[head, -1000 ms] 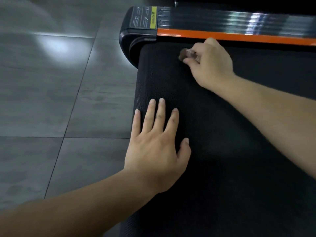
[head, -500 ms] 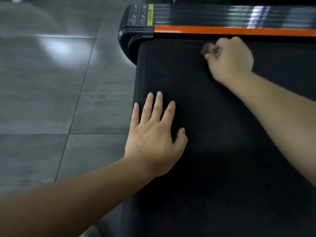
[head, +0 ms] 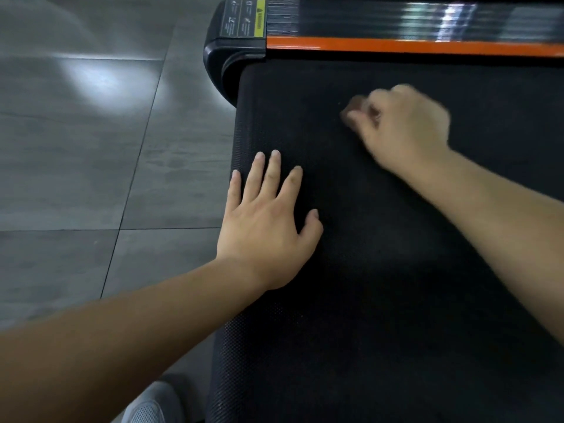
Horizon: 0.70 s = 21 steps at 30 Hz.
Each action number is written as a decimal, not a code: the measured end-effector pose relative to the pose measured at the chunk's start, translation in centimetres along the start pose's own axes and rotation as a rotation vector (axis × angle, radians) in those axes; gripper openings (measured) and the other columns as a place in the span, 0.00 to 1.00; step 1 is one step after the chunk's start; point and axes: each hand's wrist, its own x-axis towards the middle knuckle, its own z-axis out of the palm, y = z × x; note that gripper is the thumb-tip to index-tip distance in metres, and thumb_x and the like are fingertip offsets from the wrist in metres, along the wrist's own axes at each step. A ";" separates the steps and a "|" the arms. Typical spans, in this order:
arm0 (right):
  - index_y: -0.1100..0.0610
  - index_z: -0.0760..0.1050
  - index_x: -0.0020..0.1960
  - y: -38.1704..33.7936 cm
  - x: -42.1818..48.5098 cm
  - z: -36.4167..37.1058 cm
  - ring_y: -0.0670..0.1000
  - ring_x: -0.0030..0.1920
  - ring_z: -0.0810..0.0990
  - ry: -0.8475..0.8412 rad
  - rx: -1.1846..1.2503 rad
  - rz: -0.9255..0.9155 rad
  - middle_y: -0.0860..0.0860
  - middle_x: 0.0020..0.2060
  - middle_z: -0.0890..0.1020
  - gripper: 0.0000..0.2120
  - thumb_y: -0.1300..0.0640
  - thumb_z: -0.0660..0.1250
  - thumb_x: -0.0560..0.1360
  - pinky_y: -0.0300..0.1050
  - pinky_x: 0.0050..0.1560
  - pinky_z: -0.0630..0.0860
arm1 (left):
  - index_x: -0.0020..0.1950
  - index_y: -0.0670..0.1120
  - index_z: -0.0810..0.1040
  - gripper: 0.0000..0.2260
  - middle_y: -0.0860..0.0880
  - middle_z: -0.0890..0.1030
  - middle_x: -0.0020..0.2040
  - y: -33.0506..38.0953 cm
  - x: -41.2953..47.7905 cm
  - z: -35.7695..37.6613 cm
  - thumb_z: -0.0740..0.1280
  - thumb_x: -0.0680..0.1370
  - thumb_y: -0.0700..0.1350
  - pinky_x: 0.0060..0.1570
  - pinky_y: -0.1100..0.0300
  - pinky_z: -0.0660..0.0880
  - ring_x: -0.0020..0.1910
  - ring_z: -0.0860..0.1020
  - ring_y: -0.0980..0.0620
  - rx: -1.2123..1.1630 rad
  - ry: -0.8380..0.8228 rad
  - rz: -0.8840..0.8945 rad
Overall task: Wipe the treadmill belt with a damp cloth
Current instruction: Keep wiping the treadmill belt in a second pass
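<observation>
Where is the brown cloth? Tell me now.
In the head view, the small brown cloth is bunched in the right hand on the black textured treadmill belt, below the orange trim strip and up-right of the flat left hand.

The grey tiled floor, shiny with a patch of reflected light, carries the black treadmill and, just beside it, a grey mesh shoe.

We see a black sticker on the far left corner of the treadmill. Its yellow strip has a black triangle sign and dark letters. All the print is too blurry for us to read.
</observation>
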 end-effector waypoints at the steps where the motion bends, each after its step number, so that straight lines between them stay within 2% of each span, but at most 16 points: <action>1: 0.54 0.77 0.53 0.8 0.4 0.0 0.56 0.42 0.75 0.007 0.016 0.091 0.55 0.46 0.76 0.18 0.40 0.59 0.80 0.47 0.37 0.66 | 0.83 0.51 0.56 0.33 0.46 0.48 0.84 -0.1 0.0 0.0 0.49 0.79 0.63 0.80 0.44 0.41 0.82 0.41 0.49 -0.002 0.000 -0.001; 2: 0.54 0.77 0.54 0.8 0.0 0.0 0.57 0.43 0.75 0.023 0.034 0.127 0.56 0.47 0.76 0.17 0.41 0.60 0.80 0.48 0.38 0.67 | 0.83 0.52 0.56 0.33 0.47 0.48 0.84 -0.1 0.0 0.1 0.49 0.79 0.63 0.80 0.44 0.42 0.82 0.41 0.49 -0.004 0.002 -0.002; 3: 0.54 0.76 0.54 0.1 -1.2 0.2 0.58 0.44 0.76 0.035 0.041 0.079 0.56 0.47 0.76 0.16 0.43 0.61 0.80 0.48 0.38 0.67 | 0.82 0.52 0.56 0.33 0.46 0.49 0.84 -0.1 0.0 0.1 0.49 0.79 0.63 0.80 0.44 0.42 0.82 0.41 0.49 -0.005 0.006 -0.002; 6: 0.53 0.76 0.52 -2.4 -5.5 -0.3 0.53 0.40 0.74 -0.082 0.149 -0.228 0.52 0.43 0.74 0.14 0.43 0.63 0.79 0.46 0.34 0.69 | 0.82 0.52 0.57 0.32 0.46 0.49 0.84 -0.2 0.0 0.1 0.49 0.79 0.62 0.80 0.44 0.42 0.83 0.42 0.48 -0.007 0.005 0.001; 7: 0.52 0.76 0.51 -1.6 -5.3 -0.7 0.52 0.40 0.74 -0.106 0.147 -0.242 0.51 0.43 0.74 0.13 0.42 0.63 0.79 0.46 0.34 0.70 | 0.82 0.52 0.57 0.32 0.46 0.49 0.84 -0.1 0.0 0.1 0.49 0.79 0.62 0.80 0.44 0.42 0.83 0.42 0.49 -0.010 0.002 -0.002; 8: 0.51 0.76 0.51 -0.3 -4.1 -0.8 0.54 0.42 0.75 -0.093 0.124 -0.163 0.51 0.44 0.74 0.13 0.42 0.64 0.78 0.48 0.36 0.71 | 0.82 0.52 0.57 0.32 0.46 0.49 0.84 -0.1 0.0 0.0 0.49 0.79 0.62 0.80 0.44 0.42 0.83 0.42 0.49 -0.014 0.001 -0.004; 10: 0.50 0.75 0.49 2.0 -2.5 -0.8 0.57 0.46 0.77 -0.047 0.154 0.115 0.52 0.46 0.73 0.11 0.42 0.64 0.78 0.49 0.38 0.70 | 0.82 0.52 0.57 0.32 0.46 0.49 0.84 0.0 -0.1 -0.1 0.49 0.80 0.62 0.80 0.44 0.42 0.82 0.41 0.49 -0.014 -0.005 -0.005; 11: 0.51 0.74 0.49 2.0 -3.2 -0.6 0.57 0.47 0.77 -0.021 0.169 0.174 0.52 0.47 0.73 0.11 0.43 0.64 0.78 0.48 0.39 0.70 | 0.82 0.52 0.57 0.32 0.46 0.49 0.84 0.0 -0.1 -0.1 0.49 0.80 0.62 0.80 0.44 0.42 0.82 0.41 0.49 -0.011 -0.007 -0.006; 13: 0.52 0.75 0.51 -0.3 -6.7 -0.5 0.55 0.47 0.75 -0.008 0.172 0.015 0.51 0.46 0.73 0.11 0.44 0.65 0.78 0.47 0.39 0.70 | 0.82 0.51 0.57 0.32 0.46 0.49 0.84 0.0 0.0 -0.2 0.49 0.79 0.61 0.80 0.45 0.42 0.82 0.41 0.48 -0.003 -0.012 -0.011; 15: 0.52 0.76 0.51 -1.4 -9.4 -0.9 0.53 0.45 0.74 -0.096 0.245 -0.184 0.50 0.44 0.73 0.11 0.45 0.66 0.77 0.46 0.38 0.69 | 0.82 0.52 0.57 0.32 0.46 0.49 0.84 0.0 0.0 -0.1 0.49 0.79 0.61 0.80 0.45 0.42 0.82 0.41 0.48 0.003 -0.016 -0.017; 16: 0.52 0.76 0.50 -0.8 -9.1 -1.3 0.54 0.44 0.75 -0.107 0.236 -0.192 0.50 0.44 0.73 0.11 0.44 0.66 0.77 0.45 0.38 0.68 | 0.82 0.52 0.57 0.32 0.46 0.49 0.84 0.0 -0.1 -0.2 0.49 0.79 0.61 0.80 0.45 0.41 0.82 0.41 0.48 0.004 -0.018 -0.018; 19: 0.52 0.75 0.51 2.3 -5.9 -1.6 0.59 0.48 0.77 -0.036 0.178 0.155 0.51 0.45 0.72 0.12 0.44 0.65 0.78 0.47 0.39 0.66 | 0.82 0.51 0.56 0.31 0.46 0.48 0.84 0.1 -0.1 -0.2 0.50 0.81 0.61 0.80 0.44 0.41 0.82 0.41 0.48 0.005 -0.028 -0.011; 20: 0.52 0.75 0.51 2.0 -6.3 -1.4 0.59 0.49 0.77 -0.019 0.175 0.205 0.52 0.46 0.72 0.11 0.44 0.64 0.78 0.47 0.40 0.66 | 0.82 0.51 0.56 0.30 0.46 0.48 0.84 0.0 -0.1 -0.3 0.51 0.82 0.60 0.80 0.44 0.41 0.82 0.42 0.48 0.003 -0.030 -0.012; 21: 0.52 0.74 0.51 1.0 -7.7 -1.4 0.58 0.48 0.77 -0.012 0.175 0.171 0.52 0.46 0.73 0.11 0.45 0.65 0.78 0.47 0.40 0.66 | 0.82 0.51 0.56 0.30 0.46 0.49 0.84 0.0 0.0 -0.2 0.51 0.82 0.60 0.80 0.44 0.41 0.83 0.42 0.48 0.002 -0.028 -0.012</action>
